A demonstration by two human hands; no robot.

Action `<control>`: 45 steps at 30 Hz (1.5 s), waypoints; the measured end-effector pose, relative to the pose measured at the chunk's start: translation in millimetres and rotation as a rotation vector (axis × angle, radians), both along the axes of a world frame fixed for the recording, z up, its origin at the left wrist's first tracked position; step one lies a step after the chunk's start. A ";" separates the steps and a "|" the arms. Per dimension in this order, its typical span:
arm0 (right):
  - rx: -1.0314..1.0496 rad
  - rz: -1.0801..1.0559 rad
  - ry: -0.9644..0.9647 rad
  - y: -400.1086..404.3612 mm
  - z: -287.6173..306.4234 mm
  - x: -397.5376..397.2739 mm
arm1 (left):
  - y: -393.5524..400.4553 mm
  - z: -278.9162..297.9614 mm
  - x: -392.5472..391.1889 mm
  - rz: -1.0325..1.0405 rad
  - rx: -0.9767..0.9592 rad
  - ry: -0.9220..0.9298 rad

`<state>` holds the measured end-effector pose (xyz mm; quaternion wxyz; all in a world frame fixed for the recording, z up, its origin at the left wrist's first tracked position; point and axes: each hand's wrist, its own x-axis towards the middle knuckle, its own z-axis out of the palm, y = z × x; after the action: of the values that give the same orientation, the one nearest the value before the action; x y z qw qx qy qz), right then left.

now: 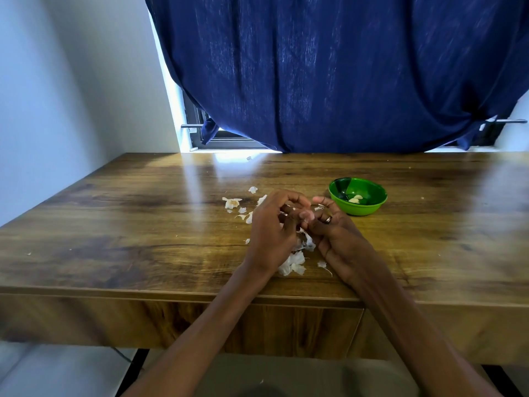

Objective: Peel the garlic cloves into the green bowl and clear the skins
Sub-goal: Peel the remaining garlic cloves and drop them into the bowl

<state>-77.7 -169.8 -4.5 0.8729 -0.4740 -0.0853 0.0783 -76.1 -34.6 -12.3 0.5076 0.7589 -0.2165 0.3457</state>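
Note:
My left hand (272, 233) and my right hand (340, 239) meet above the wooden table (143, 224), fingers curled together round a garlic clove (305, 215) that is mostly hidden between them. Papery white garlic skins (294, 263) lie under and around both hands, and more skins (232, 202) sit to the left. The green bowl (369, 209) stands just right of my hands with a couple of peeled cloves (355, 199) inside. A ring shows on a right finger.
A dark blue curtain (343, 73) hangs over the window behind the table. A white wall stands at the left. The table's front edge (171, 293) runs below my wrists. Small skin scraps lie near the back edge (249, 158).

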 end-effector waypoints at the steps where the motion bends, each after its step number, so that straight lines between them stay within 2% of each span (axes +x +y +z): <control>1: -0.007 -0.008 0.000 0.6 0.3 -0.2 | 0.7 1.4 -2.3 0.009 -0.029 -0.014; 10: -0.060 -0.039 -0.065 4.2 3.0 -4.5 | 3.2 1.7 -6.4 0.087 -0.140 -0.029; 15: -0.333 -0.133 -0.158 5.3 0.9 -5.8 | 3.3 1.2 -7.3 0.077 -0.127 -0.025; 18: -0.411 -0.192 -0.217 5.1 -0.3 -5.1 | 2.5 0.9 -7.8 0.049 -0.080 -0.006; 31: -0.256 -0.220 -0.105 4.4 -1.6 -2.4 | 6.1 -2.7 -5.9 0.240 -0.001 -0.041; 40: -0.132 -0.181 -0.079 1.9 -0.4 -2.5 | 5.7 -1.0 -7.4 0.133 -0.087 0.018; 45: -0.219 -0.158 -0.108 2.3 0.3 -3.6 | 5.7 0.3 -8.6 0.136 -0.136 0.017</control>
<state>-81.3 -167.5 -4.2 0.8135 -0.5752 -0.0857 -0.0074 -84.6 -28.9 -12.0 0.5353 0.7384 -0.1361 0.3870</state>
